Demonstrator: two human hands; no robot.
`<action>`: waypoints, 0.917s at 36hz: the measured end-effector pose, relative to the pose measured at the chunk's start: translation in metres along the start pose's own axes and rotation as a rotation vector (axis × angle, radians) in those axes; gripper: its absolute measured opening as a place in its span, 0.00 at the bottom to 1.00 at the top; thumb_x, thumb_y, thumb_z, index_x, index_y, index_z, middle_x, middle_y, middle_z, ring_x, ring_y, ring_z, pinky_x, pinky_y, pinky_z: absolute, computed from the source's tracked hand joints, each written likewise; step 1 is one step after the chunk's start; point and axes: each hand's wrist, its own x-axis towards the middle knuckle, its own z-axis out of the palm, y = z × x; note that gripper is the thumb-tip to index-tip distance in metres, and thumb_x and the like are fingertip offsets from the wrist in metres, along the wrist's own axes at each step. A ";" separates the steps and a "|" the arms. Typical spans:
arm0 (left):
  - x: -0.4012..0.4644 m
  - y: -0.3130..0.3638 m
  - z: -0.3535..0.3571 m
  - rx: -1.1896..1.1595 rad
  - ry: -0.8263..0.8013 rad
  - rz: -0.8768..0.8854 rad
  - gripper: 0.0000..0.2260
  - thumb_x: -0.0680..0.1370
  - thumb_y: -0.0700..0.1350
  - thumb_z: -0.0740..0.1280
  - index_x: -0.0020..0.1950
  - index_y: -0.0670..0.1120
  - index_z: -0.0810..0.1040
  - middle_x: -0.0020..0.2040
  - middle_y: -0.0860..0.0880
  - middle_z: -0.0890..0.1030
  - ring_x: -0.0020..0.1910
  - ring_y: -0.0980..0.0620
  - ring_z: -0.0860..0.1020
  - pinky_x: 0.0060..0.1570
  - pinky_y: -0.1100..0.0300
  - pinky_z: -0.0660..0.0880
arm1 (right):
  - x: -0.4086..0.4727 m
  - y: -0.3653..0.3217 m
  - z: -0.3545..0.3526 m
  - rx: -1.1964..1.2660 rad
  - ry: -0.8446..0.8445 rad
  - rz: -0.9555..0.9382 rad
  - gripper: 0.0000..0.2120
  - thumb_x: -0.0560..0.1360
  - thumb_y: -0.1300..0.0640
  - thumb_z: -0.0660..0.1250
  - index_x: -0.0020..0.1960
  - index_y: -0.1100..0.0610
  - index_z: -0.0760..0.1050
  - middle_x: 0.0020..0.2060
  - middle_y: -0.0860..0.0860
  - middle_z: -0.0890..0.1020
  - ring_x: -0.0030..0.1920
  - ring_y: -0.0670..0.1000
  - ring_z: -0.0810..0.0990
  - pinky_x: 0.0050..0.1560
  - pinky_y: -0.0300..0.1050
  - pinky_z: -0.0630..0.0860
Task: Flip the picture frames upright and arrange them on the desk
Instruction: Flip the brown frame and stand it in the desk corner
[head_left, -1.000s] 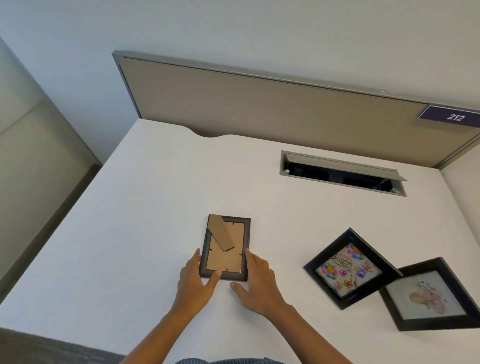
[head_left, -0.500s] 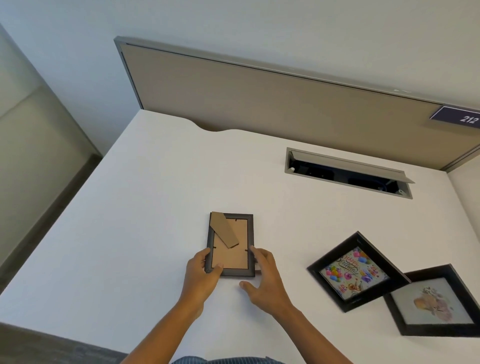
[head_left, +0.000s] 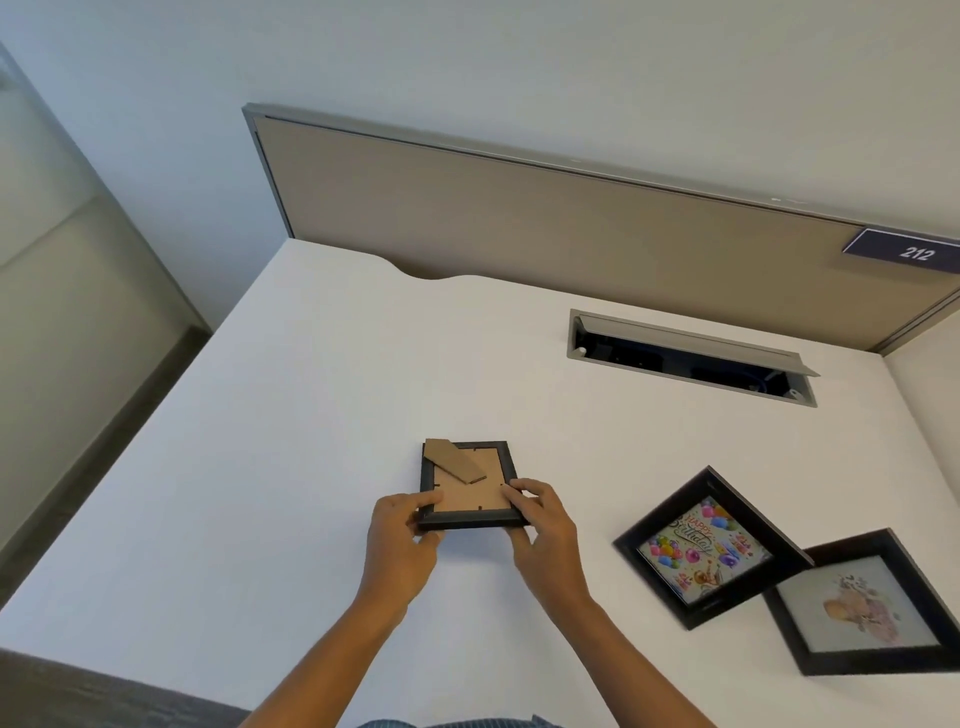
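Note:
A small black picture frame (head_left: 467, 483) shows its brown cardboard back and folded stand, with its near edge raised off the white desk (head_left: 291, 467). My left hand (head_left: 400, 545) grips its near left corner, and my right hand (head_left: 545, 535) grips its near right corner. To the right, a black frame with a colourful birthday picture (head_left: 706, 545) lies face up at an angle. It overlaps a second black frame with a pale picture (head_left: 862, 605), also face up, near the right edge.
An open cable tray slot (head_left: 691, 358) is sunk into the desk at the back right. A tan partition panel (head_left: 545, 218) runs along the back, with a "212" label (head_left: 904, 250) at its right end. The desk's left edge drops to the floor.
Both hands went from resting flat at the frame's near edge to gripping its corners. The frame's near edge has lifted off the desk.

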 end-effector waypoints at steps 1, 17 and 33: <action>0.000 0.003 -0.002 0.001 0.013 0.028 0.19 0.77 0.36 0.76 0.67 0.47 0.82 0.65 0.47 0.77 0.57 0.49 0.79 0.60 0.63 0.77 | 0.004 0.000 -0.002 0.003 0.016 -0.013 0.20 0.75 0.72 0.77 0.66 0.60 0.84 0.64 0.53 0.82 0.64 0.51 0.82 0.68 0.31 0.75; 0.016 0.065 -0.052 -0.096 0.018 0.255 0.08 0.78 0.48 0.77 0.51 0.60 0.82 0.44 0.63 0.86 0.45 0.60 0.81 0.39 0.71 0.75 | 0.039 -0.036 -0.040 0.229 0.015 0.132 0.07 0.83 0.46 0.70 0.54 0.49 0.77 0.45 0.45 0.83 0.46 0.49 0.82 0.38 0.43 0.79; -0.011 0.069 -0.039 -0.452 -0.159 -0.122 0.07 0.82 0.47 0.72 0.55 0.45 0.84 0.43 0.48 0.90 0.40 0.52 0.89 0.38 0.56 0.83 | 0.015 -0.069 -0.055 0.716 -0.110 0.578 0.23 0.82 0.35 0.66 0.56 0.56 0.79 0.48 0.54 0.91 0.49 0.56 0.91 0.54 0.55 0.86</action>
